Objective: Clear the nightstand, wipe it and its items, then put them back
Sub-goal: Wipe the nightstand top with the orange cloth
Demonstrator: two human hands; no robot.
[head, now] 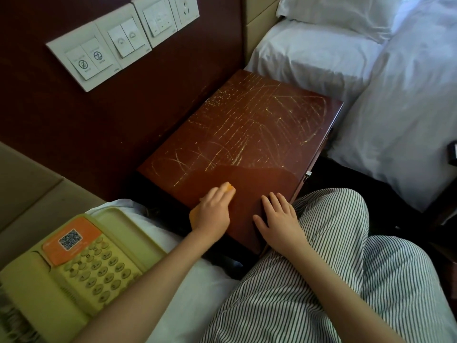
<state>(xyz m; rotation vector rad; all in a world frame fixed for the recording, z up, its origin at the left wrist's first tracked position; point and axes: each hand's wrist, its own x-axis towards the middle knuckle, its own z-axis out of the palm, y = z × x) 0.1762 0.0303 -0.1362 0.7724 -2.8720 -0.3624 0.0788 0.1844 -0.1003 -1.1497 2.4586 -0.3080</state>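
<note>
The dark red-brown glossy wooden nightstand (247, 134) stands btwn two beds, back edge against the maroon wall panel (74, 120). Its tabletop bears the two hands and a cloth. Pale streaky marks cover approx. the far two-thirds, while the near strip looks plain and dark. The left hand (214, 211) lies palm down on a bunched orange cloth (229, 188) nr the front left corner of the tabletop, fingers close together and only lightly bent, pressing it down rather than gripping. The cloth pokes out past the fingertips and again beside the wrist. The right hand (279, 219) rests just beside it, apart from the cloth, palm down on bare wood at the front edge, fingers straight and slightly spread, holding nothing. A cream-yellow push-button telephone (81, 263) w/ an orange label and a QR sticker sits off the nightstand on the white bed (202, 293) to the left, handset in its cradle; the left forearm crosses over its near corner. The person is seated, legs in black-and-white striped trousers (321, 280) close against the nightstand's front. On the wall hangs a row of white switch plates (118, 40) w/ a socket at the right end. To the right lies a second bed w/ white sheets (395, 120) and a white pillow (333, 11).
</note>
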